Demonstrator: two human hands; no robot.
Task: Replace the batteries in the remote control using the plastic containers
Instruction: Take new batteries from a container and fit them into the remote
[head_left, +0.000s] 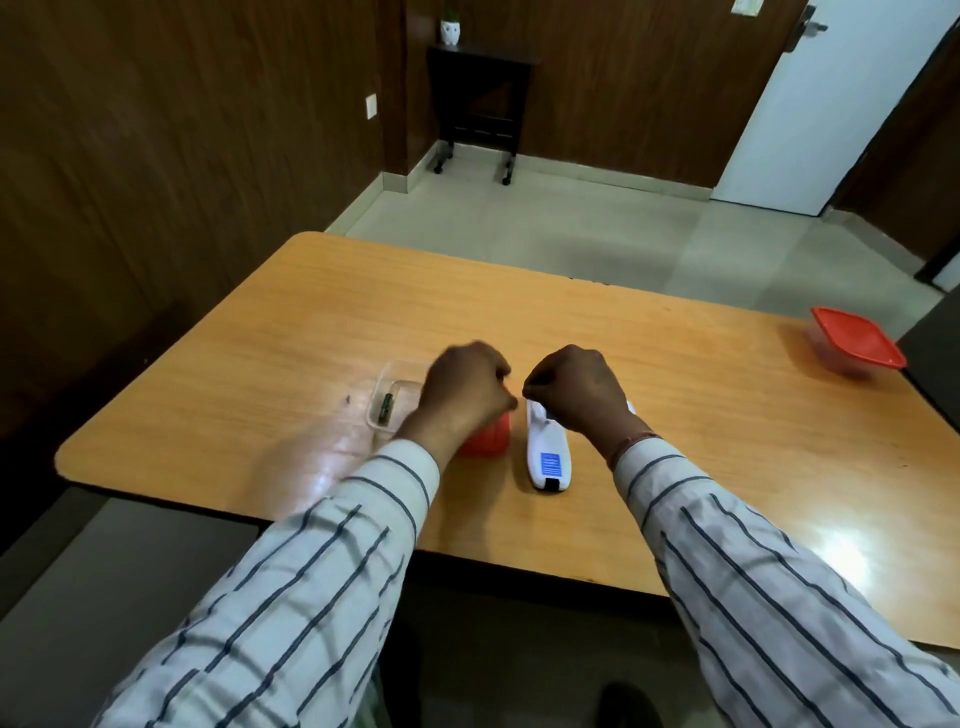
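A white remote control (546, 457) lies back-up on the wooden table (675, 415), its blue label toward me. My right hand (579, 389) is curled over its far end and hides that part. My left hand (462, 395), blurred, has its fingers bunched close to the right hand's fingertips. What either hand pinches is hidden. Left of the hands stands an open clear plastic container (382, 384) with one dark battery (386, 408) in it. An orange lid (488, 441) lies under my left wrist.
A second clear container with a red lid (854, 340) stands shut near the table's far right edge. A small dark speck (347, 399) lies left of the open container. A dark side table (480, 88) stands against the far wall.
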